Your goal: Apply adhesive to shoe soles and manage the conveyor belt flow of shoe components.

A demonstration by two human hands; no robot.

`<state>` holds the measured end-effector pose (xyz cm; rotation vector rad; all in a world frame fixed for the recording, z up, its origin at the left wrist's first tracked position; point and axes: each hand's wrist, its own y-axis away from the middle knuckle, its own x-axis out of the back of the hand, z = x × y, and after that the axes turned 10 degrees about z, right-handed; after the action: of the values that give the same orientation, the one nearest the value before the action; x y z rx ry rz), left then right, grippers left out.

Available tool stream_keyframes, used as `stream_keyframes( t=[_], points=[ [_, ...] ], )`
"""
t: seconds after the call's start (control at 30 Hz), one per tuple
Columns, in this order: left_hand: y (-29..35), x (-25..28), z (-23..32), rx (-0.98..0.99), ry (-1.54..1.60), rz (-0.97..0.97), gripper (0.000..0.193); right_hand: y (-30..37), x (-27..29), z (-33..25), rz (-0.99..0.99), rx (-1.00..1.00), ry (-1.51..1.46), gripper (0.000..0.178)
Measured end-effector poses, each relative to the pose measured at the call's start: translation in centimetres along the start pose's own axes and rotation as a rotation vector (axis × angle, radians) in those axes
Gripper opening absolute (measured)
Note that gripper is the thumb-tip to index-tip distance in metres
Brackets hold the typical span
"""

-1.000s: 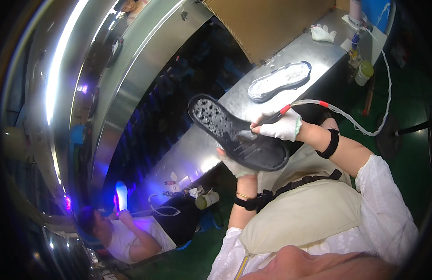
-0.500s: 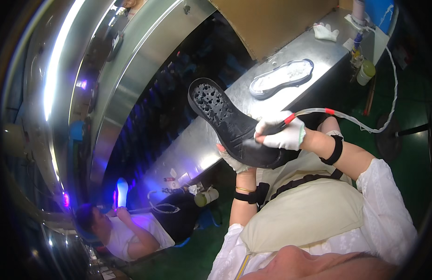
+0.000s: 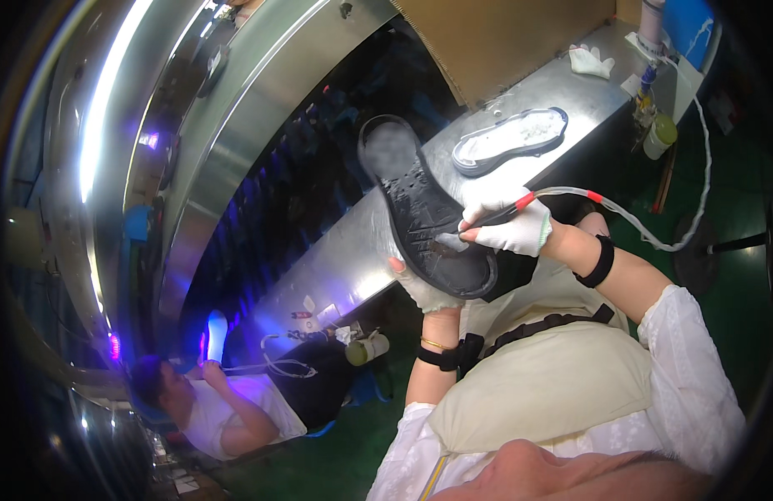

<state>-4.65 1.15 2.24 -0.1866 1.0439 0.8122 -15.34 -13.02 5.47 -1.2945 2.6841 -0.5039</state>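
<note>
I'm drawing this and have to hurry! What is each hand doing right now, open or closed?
Left hand: closed, holding the black shoe sole by its edge.
Right hand: closed, holding the dark tool.

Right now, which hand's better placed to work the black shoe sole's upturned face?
Right, I'd say: the right hand grips the brush-like tool, its tip at the black shoe sole; the left hand is occupied holding that sole.
</note>
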Motion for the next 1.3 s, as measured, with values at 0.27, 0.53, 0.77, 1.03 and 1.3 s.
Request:
stream_keyframes(
  t=[0.27,0.53,0.77,1.03,1.3],
  points=[
    [-1.0,0.4,-1.0,-0.027,0.084,-0.137,0.077,2.1,-1.5,-1.9,0.007,0.191,-0.006,0.011],
    [-0.8,-1.5,0.0,-0.06,-0.005,-0.208,0.088,2.4,-2.0,-1.2,0.053,-0.011,-0.13,0.008],
    [-2.1,-0.6,0.8,-0.08,0.082,-0.153,0.088,2.9,-2.9,-1.8,-0.032,-0.248,-0.396,0.006],
    [-2.5,-0.6,1.6,0.013,0.129,-0.196,0.087,3.3,-3.4,-1.4,-0.124,0.109,-0.208,0.007],
    [-2.5,-2.0,2.4,0.017,0.035,-0.272,0.094,2.9,-2.6,0.4,0.04,-0.267,-0.497,0.01]
  ],
)
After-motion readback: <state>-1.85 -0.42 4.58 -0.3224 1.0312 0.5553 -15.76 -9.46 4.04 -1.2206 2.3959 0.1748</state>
